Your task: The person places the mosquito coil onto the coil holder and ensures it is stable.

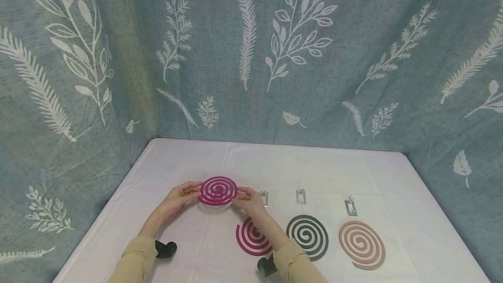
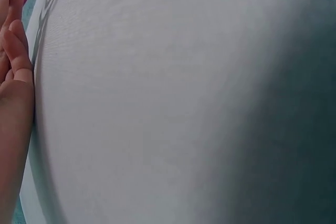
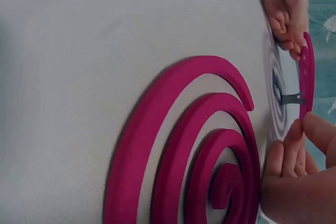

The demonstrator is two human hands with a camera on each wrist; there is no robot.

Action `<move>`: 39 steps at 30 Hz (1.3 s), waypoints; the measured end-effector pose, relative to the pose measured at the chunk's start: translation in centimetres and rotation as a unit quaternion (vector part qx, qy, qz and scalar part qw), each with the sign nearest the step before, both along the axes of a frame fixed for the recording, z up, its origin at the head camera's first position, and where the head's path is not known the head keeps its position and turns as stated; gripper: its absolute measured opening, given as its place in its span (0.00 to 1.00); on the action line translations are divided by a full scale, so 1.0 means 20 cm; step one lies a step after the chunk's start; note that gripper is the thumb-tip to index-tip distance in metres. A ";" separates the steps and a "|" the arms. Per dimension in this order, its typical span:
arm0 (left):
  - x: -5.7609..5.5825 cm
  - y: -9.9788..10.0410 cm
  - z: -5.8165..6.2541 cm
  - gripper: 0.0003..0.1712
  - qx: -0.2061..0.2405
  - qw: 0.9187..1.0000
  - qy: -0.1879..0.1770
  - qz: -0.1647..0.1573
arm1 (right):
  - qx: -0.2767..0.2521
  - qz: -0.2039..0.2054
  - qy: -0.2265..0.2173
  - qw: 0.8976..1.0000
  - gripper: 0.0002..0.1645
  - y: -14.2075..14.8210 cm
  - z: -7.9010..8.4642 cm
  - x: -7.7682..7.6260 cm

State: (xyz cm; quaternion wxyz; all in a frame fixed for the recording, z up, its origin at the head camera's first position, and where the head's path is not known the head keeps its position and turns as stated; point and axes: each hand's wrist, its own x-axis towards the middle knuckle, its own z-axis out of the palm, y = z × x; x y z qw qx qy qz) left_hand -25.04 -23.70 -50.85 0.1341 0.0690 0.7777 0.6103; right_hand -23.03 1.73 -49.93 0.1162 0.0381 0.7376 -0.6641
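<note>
Near side: found a loose magenta coil (image 3: 167,179) flat on the worktop (image 1: 275,160), partly covered by the right forearm in the head view. Just beyond, found the raised magenta coil (image 1: 218,188) held above the worktop between both hands. Saw the right grip (image 1: 251,202) drawn to a pinch, thumb and fingers on the right rim; saw the left grip (image 1: 178,198) likewise pinched on the opposite rim.

Judged the raised piece light, from the slim band and fingertip hold. Judged fairly stiff, with little visible sag, yet likely to flex or snap along the open turns if twisted. Expected little slip from the matt surface. Favoured the outer rim at opposite sides, as held; advised against pulling on inner turns or the free end.

Compared views. From the right wrist, made out an upright grey stand (image 3: 290,98) reaching from the worktop towards the raised coil's middle, barely legible from the head. Could not tell contact from a narrow gap there. From the left wrist, got mostly worktop and only a corner of magenta. From the head alone, logged a dark green coil (image 1: 305,234), a tan coil (image 1: 360,243), three small metal frames (image 1: 347,206) behind them and, farthest, a leaf-patterned curtain (image 1: 259,112).
</note>
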 end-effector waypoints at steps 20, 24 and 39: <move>0.00 0.02 -0.02 0.32 -0.016 1.000 0.004 -0.003 | 0.001 0.018 -0.031 0.999 0.30 0.04 0.02 -0.01; 0.00 0.01 -0.02 0.32 -0.008 1.000 0.010 -0.012 | 0.007 0.016 -0.031 0.999 0.30 0.04 0.01 -0.02; -0.02 0.00 -0.02 0.32 -0.009 1.000 0.010 -0.011 | 0.009 0.014 -0.021 1.000 0.30 0.01 0.00 -0.03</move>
